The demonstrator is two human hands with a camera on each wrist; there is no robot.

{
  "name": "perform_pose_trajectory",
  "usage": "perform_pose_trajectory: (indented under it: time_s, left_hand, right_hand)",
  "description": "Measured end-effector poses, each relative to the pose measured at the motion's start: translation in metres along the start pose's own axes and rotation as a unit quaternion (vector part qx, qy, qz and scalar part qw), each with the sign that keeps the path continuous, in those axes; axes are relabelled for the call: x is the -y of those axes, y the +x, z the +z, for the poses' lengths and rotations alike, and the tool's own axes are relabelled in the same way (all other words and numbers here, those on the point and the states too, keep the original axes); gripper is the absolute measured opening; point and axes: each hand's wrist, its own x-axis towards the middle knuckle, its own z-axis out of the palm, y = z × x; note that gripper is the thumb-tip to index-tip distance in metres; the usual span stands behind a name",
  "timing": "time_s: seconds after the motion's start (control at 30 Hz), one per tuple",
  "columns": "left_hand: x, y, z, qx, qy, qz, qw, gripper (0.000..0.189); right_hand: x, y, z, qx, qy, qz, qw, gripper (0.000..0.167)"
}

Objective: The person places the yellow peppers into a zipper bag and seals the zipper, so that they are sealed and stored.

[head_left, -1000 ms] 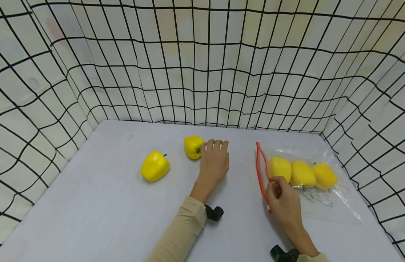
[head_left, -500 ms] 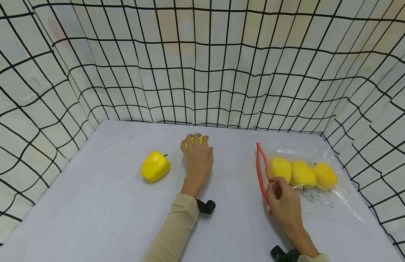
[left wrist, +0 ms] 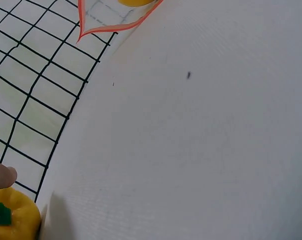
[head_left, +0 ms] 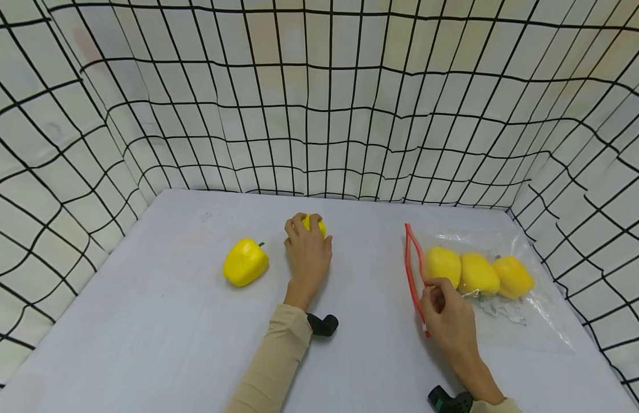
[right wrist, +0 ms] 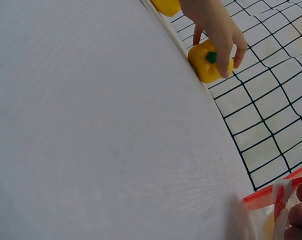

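At the back middle of the table, my left hand point(head_left: 308, 255) grips a yellow bell pepper point(head_left: 318, 225), its fingers curled over the top. In the right wrist view the green stem of that bell pepper point(right wrist: 198, 59) shows below the thumb. A second yellow bell pepper point(head_left: 245, 263) lies to the left, apart from the hand. On the right, my right hand point(head_left: 450, 321) pinches the red-edged mouth of a clear zip bag point(head_left: 536, 338). The bag lies flat with three yellow bell peppers point(head_left: 479, 274) inside in a row, and its mouth is parted.
A white table point(head_left: 170, 344) lies under everything. Black netting point(head_left: 319, 120) over white walls encloses its back and sides. Dark wrist cameras point(head_left: 323, 325) are worn on both wrists, below tan sleeves.
My left hand has moved left from beside the back bell pepper and closed over it. The right hand stays at the bag's mouth, and the bag has not moved.
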Motion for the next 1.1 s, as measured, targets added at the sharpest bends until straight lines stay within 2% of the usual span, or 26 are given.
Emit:
perform_pose_trajectory:
  time_s: [0.4, 0.63, 0.73, 0.87, 1.0, 1.1]
  left_hand:
    - [-0.0002, -0.0002, 0.0024, -0.01, -0.042, -0.011, 0.999, 0.033]
    - [0.0014, 0.0027, -0.0018, -0.001, -0.106, -0.037, 0.9937, 0.031]
    - [0.0011, 0.0045, -0.0043, 0.011, -0.172, -0.065, 0.983, 0.033]
    - [0.0002, 0.0063, -0.0064, 0.027, -0.275, -0.1, 0.956, 0.036]
    - [0.0003, 0.0073, -0.0051, 0.05, -0.331, -0.116, 0.935, 0.034]
    - [0.0009, 0.0081, -0.0036, 0.07, -0.353, -0.125, 0.9245, 0.035]
  right_hand:
    - [-0.0003, 0.0012, -0.0001, 0.0, -0.006, 0.0, 1.0, 0.023]
    - [-0.0008, 0.0017, -0.0001, 0.007, -0.019, 0.011, 0.9997, 0.021]
    - [-0.0011, 0.0009, 0.0001, 0.005, -0.015, 0.008, 0.9999, 0.022]
    - [-0.0007, 0.0004, -0.0001, 0.004, -0.011, 0.005, 0.9999, 0.022]
    - [0.0001, 0.0005, -0.0006, 0.01, -0.017, 0.011, 0.9998, 0.019]
    - [0.0003, 0.0011, -0.0006, 0.012, -0.019, 0.013, 0.9997, 0.019]
